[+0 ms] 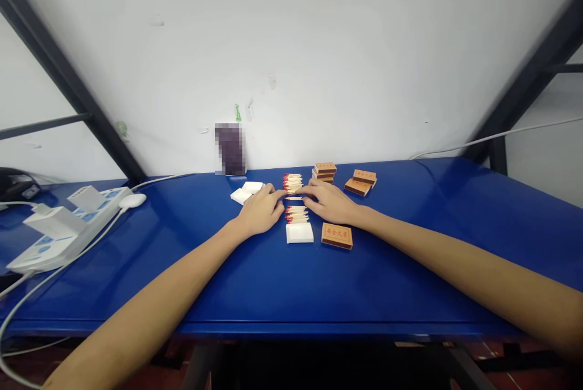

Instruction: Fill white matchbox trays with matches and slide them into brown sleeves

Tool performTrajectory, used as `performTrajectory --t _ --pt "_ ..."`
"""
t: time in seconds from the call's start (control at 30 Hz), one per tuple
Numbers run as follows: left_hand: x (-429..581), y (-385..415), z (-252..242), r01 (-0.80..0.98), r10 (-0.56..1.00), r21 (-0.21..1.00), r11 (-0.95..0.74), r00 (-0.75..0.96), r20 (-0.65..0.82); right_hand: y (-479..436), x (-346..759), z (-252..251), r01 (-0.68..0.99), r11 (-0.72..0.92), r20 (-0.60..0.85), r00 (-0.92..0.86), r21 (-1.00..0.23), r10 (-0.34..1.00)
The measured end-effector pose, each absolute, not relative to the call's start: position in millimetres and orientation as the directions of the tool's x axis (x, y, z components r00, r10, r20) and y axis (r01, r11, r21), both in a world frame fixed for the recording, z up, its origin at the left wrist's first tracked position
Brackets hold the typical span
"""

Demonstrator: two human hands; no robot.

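Matches [293,182] with red heads lie in a row on the blue table, heads to the left. Closer to me is a second group of matches [297,214], and a single match [294,198] lies in the gap. My left hand [262,211] rests at the head ends, index finger and thumb apart, fingertip touching or nearly touching the far row. On the stick ends is my right hand [332,201], its index fingertip at the far row and thumb apart below. Nearest me are a white matchbox tray [299,233] and a brown matchbox [337,236].
White trays [246,192] lie beyond my left hand. Matchboxes are stacked [325,169] behind my right hand, with more matchboxes [361,182] to the right. A white power strip [68,232] with plugs and cables stands far left. A blurred dark object [231,148] leans against the wall.
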State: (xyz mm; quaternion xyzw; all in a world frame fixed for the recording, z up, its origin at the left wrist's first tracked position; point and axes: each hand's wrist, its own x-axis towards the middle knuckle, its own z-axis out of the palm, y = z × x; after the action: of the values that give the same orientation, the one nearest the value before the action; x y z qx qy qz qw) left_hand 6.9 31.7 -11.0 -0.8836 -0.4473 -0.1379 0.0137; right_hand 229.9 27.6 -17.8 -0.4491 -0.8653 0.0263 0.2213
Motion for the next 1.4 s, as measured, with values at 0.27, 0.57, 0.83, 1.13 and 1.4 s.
performTrajectory --t 0.27,0.57,0.83,1.13,1.4 --pt "6.9 31.5 -10.5 0.793 0.784 0.089 -0.602 0.567 0.252 30.4 230.7 -20.4 0.765 0.599 0.373 -0.497 -0.238 0.783" --pt "6.5 30.6 -9.4 0.791 0.784 0.088 -0.605 0.573 0.237 28.7 230.1 -18.5 0.762 0.600 0.367 -0.501 -0.243 0.784" --pt "7.6 29.9 -9.2 0.797 0.785 0.069 -0.600 0.570 0.243 29.1 230.4 -21.0 0.783 0.584 0.378 -0.485 -0.215 0.789" --pt "6.6 32.2 -12.1 0.791 0.780 0.090 -0.605 0.567 0.264 26.0 228.1 -18.6 0.832 0.513 0.402 -0.405 -0.211 0.821" --pt "7.0 31.8 -11.1 0.790 0.777 0.075 -0.609 0.574 0.260 27.2 228.7 -19.5 0.830 0.520 0.400 -0.414 -0.203 0.817"
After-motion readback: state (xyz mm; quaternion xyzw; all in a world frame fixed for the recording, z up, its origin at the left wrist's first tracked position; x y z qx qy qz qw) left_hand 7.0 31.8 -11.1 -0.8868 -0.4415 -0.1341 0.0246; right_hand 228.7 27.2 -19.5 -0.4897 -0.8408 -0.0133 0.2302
